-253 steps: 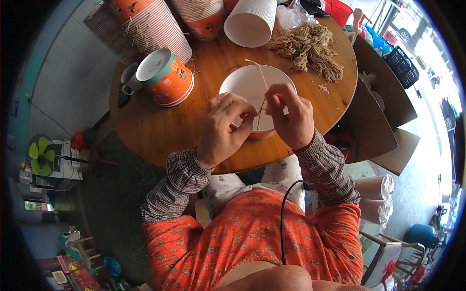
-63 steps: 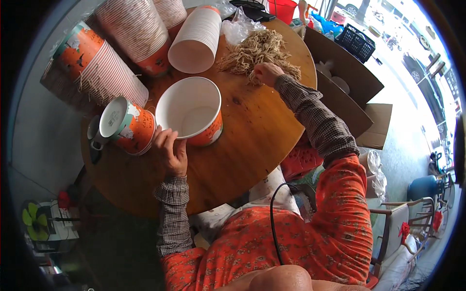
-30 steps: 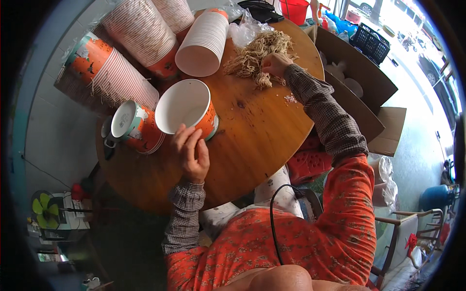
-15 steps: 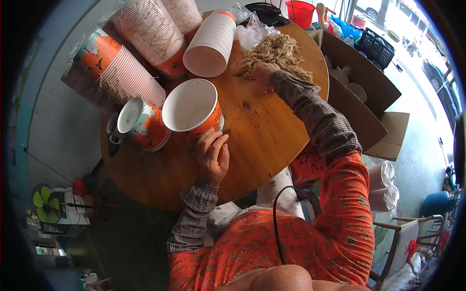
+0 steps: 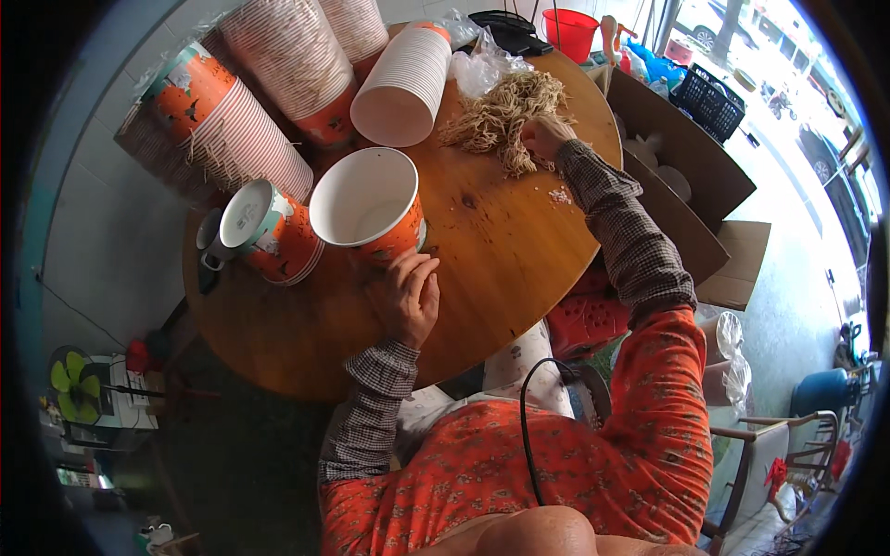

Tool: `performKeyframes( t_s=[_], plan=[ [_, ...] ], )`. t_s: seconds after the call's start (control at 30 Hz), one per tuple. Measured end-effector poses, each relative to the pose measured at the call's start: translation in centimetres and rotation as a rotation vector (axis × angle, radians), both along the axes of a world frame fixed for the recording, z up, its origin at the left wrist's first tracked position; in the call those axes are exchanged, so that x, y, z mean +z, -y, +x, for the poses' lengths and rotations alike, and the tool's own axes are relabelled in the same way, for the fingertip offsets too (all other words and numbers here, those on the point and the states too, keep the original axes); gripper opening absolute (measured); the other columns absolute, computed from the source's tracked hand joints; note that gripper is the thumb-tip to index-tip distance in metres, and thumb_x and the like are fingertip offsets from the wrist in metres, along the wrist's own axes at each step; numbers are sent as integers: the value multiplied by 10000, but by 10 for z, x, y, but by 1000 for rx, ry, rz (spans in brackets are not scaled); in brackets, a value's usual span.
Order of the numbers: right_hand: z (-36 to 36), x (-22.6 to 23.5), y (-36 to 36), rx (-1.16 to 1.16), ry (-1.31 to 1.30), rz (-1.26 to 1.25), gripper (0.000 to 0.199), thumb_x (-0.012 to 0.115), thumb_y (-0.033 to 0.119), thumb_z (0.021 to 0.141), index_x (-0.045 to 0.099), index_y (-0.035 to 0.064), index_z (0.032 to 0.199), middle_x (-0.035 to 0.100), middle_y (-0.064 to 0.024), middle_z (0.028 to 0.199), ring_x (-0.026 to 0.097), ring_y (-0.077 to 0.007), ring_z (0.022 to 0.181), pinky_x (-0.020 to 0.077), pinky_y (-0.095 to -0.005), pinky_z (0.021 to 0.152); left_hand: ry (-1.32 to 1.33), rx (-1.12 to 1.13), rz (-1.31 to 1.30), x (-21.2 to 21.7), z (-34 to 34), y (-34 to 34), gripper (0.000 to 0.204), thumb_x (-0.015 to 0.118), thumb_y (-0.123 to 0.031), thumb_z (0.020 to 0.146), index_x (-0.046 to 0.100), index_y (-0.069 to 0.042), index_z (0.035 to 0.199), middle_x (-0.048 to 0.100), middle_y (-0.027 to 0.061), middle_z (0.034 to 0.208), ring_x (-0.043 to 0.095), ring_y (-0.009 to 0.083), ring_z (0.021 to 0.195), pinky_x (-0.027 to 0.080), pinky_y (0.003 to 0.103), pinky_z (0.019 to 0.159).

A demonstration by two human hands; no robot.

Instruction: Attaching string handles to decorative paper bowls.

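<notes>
A large white-lined paper tub (image 5: 394, 243) with an orange patterned outside stands on the round wooden table, its mouth tilted toward me. Nothing shows inside it. The fingertips of my left hand (image 5: 411, 295) rest against its near lower side, fingers loosely bent and thumb apart. Farther off to the right lies a heap of tan, stringy strands (image 5: 505, 109); their exact kind cannot be told. My right hand (image 5: 547, 137) is at the heap's right edge, its fingers curled into the strands, fingertips partly hidden.
Tall stacks of paper tubs (image 5: 250, 130) crowd the back left, and another stack (image 5: 400, 93) lies tilted near a clear plastic bag (image 5: 484, 63). Left of the upright tub sit a cup (image 5: 250, 218) and grey mug (image 5: 211, 243). Small pale bits (image 5: 560, 196) lie near my right forearm. An open carton (image 5: 681, 157) stands right.
My right hand has shifted to the right along the heap, and strands now hang toward the near side. Pale bits now show beside the forearm. My left hand stays at the tub.
</notes>
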State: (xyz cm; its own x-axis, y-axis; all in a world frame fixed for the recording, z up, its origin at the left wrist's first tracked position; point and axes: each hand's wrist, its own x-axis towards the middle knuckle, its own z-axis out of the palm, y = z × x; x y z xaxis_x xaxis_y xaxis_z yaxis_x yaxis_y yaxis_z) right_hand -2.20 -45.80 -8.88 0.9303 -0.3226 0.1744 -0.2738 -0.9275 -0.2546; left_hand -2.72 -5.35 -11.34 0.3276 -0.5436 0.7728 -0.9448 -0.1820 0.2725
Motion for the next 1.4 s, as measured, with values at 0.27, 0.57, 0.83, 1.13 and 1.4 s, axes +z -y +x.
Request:
performKeyframes(
  t_s=[0.27, 0.57, 0.83, 1.13, 1.4],
  plan=[
    [-4, -33, -2, -110, 171, 123, 284, 697, 354, 739, 679, 77, 799, 628, -108, 722, 617, -254, 682, 494, -401, 616, -56, -9, -5, -1, -1, 5, 182, 604, -43, 855, 640, -54, 1033, 618, 88, 1054, 595, 291, 1057, 477, 401, 918],
    [-76, -19, -152, 336, 192, 163, 120, 636, 205, 812, 674, 139, 904, 650, -86, 818, 646, -289, 735, 515, -388, 627, -208, -102, -76, -16, 3, -1, 224, 589, -8, 861, 612, -33, 1082, 607, 127, 1077, 582, 308, 1049, 460, 394, 943],
    [-114, 15, -233, 536, 389, 217, 110, 616, 133, 841, 635, 118, 948, 592, -72, 872, 631, -271, 709, 524, -353, 601, -950, -382, -106, -5, -17, 4, 237, 576, -165, 951, 626, -22, 1134, 663, 107, 955, 642, 188, 916, 500, 299, 839],
    [-97, 12, -171, 208, 561, -70, 90, 626, 88, 822, 645, 104, 909, 591, -64, 922, 642, -266, 760, 539, -360, 613, -1386, -525, -62, -12, 29, -16, 231, 610, -207, 941, 644, 21, 923, 588, 12, 712, 584, 99, 690, 484, 243, 687],
    [-88, 5, -240, 277, 321, 561, 336, 644, -31, 829, 610, 78, 1145, 629, -61, 935, 637, -148, 743, 508, -281, 621, -1404, -473, 11, -11, 36, -28, 197, 619, -182, 933, 649, 9, 901, 599, 10, 710, 564, 83, 640, 474, 232, 639]
  ],
)
